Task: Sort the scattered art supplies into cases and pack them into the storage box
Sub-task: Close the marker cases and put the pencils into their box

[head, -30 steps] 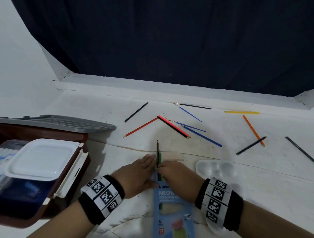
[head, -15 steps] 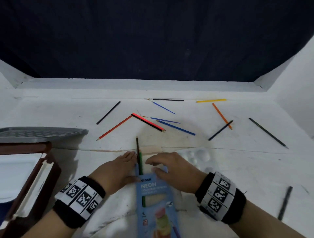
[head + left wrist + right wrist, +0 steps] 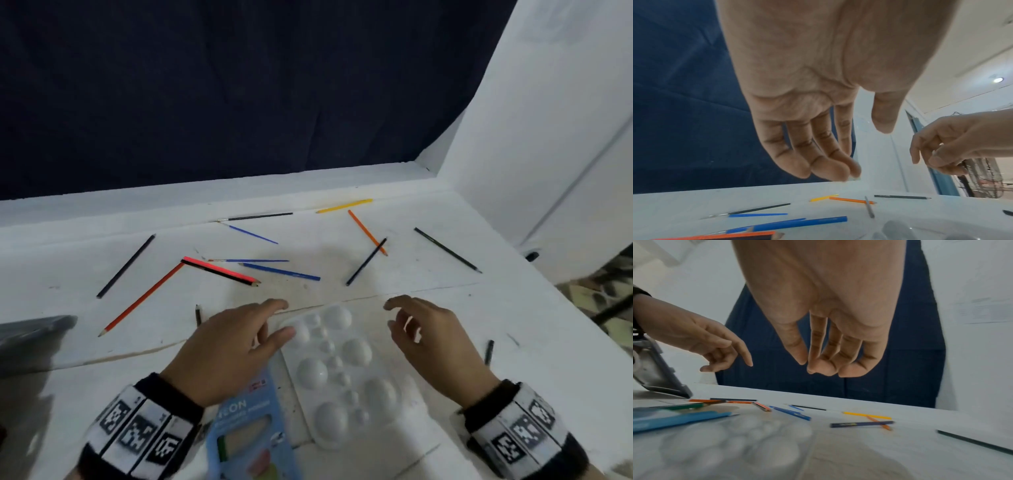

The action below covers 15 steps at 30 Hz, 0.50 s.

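A blue pencil case [image 3: 246, 435] lies at the near edge with a green pencil showing in its window. A dark pencil tip [image 3: 198, 313] pokes out beyond my left hand. My left hand [image 3: 274, 318] hovers over the case top and the left edge of the white paint palette [image 3: 342, 370], fingers relaxed, holding nothing. My right hand [image 3: 394, 317] hangs above the palette's right side, loosely curled and empty. Both wrist views show the left hand [image 3: 857, 149] and right hand [image 3: 807, 365] raised off the table. Loose ones beyond include a red pencil [image 3: 144, 298], blue pencil [image 3: 281, 272] and orange pencil [image 3: 366, 231].
A yellow pencil [image 3: 344, 205], thin brushes [image 3: 255, 216] and a black pencil [image 3: 447, 250] lie further back and right. A short black stick [image 3: 488, 352] sits right of the palette. A grey lid [image 3: 34, 329] shows at the left edge. A white wall [image 3: 548, 137] closes the right side.
Both hands have lifted off the pencil case and moved right, over the palette. The view has swung right, so the brown storage box has left the frame.
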### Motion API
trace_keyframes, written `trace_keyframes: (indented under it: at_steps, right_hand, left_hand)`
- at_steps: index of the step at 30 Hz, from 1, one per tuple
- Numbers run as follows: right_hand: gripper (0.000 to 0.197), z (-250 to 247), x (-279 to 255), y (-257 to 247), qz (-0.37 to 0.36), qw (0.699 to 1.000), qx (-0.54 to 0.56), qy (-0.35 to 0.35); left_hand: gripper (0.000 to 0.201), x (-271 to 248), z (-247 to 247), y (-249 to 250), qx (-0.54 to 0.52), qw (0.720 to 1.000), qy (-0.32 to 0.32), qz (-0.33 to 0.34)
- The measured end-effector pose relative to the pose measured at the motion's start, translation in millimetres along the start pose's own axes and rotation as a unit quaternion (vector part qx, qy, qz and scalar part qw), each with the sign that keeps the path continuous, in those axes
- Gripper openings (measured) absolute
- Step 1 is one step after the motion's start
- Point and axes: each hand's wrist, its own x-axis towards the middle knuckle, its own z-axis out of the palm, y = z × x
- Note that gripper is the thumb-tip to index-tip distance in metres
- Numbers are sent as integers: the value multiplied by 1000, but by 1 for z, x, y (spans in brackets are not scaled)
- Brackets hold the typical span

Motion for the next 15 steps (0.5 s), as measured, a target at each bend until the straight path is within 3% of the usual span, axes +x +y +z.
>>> trace_keyframes:
  at_steps: [4, 7, 10, 15]
  right_hand:
    - [17, -23, -11, 44, 26, 995, -84, -48]
    - [29, -34, -18, 69, 76, 966, -175, -176]
    - [46, -51, -22, 88, 75, 934, -209, -281]
    - [35, -66, -21, 118, 53, 897, -215, -382]
  left_hand:
    - [47, 26, 9, 17, -14, 1000, -8, 27]
    - [44, 48, 14, 31, 22, 999, -7, 43]
    - [47, 71, 21, 46, 54, 997, -41, 43]
    - [48, 126, 44, 68, 108, 989, -93, 43]
